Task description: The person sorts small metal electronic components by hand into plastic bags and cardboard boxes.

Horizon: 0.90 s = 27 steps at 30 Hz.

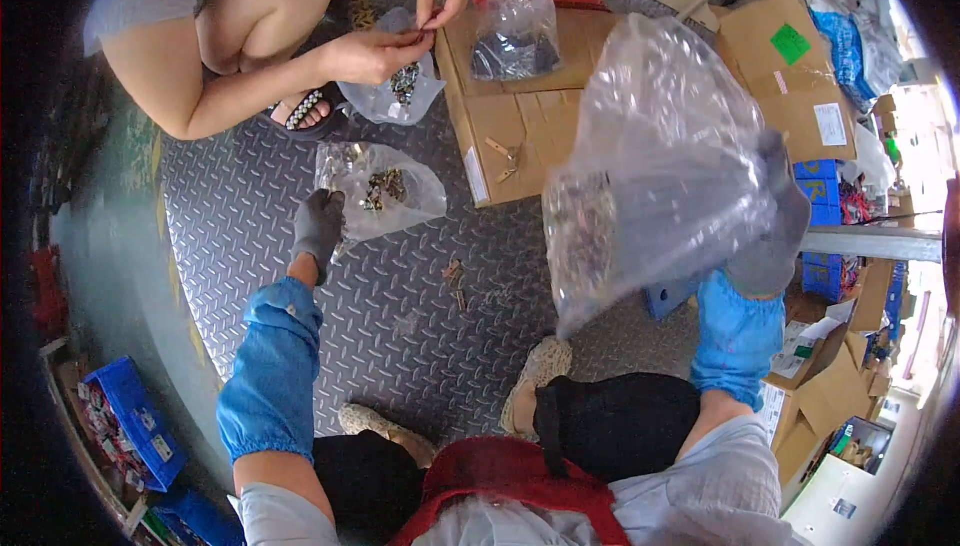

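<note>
My left hand [318, 226], in a grey glove, is closed on the left edge of a small clear plastic bag [420, 186]. A pile of small brass-coloured metal parts [385, 189] lies in that bag on the floor. At the right, my right hand [772, 221], also gloved in grey, grips a large clear plastic bag [660, 176]. The large bag is raised and spreads toward the middle, with many small parts [585, 231] gathered in its lower left end. Part of my right hand's fingers is hidden by the crumpled plastic.
A person crouches at upper left, both hands [372, 54] pinching something small above another bag of parts [390, 96]. Flattened cardboard [540, 116] bears a dark-filled bag [515, 46] and loose metal pieces [503, 158]. More pieces [455, 281] lie on the diamond-plate floor [400, 286]. Open boxes [825, 406] stand right.
</note>
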Tool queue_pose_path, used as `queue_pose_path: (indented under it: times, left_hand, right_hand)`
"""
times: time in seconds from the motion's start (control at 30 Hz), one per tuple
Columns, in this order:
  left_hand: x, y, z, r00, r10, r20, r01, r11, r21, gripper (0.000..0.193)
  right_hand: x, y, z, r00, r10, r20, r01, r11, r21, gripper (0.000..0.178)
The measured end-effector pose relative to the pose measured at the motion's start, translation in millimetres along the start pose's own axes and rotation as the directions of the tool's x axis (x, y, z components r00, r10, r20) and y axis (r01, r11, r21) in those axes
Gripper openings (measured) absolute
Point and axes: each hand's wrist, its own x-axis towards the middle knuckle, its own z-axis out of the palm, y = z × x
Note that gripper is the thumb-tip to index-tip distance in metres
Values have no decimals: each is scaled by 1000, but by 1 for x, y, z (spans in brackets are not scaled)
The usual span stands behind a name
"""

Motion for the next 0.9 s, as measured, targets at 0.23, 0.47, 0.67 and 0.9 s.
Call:
queue_pose_path:
  times: [0.23,0.47,0.67,0.9]
  left_hand:
    - [18,-25,15,995,-12,98,11,1000,9,33]
    - [9,-39,14,975,-172,138,199,957,-212,29]
    - [14,-49,6,994,-67,92,77,991,-109,30]
    - [-12,7,8,989,141,46,-148,955,256,34]
  right_hand:
    - [-23,98,-92,948,-62,313,-195,665,721,42]
    - [-12,152,-69,859,31,510,324,740,-589,22]
    - [106,117,-49,901,-420,105,382,655,-652,26]
    - [121,77,68,845,-359,396,508,771,-384,25]
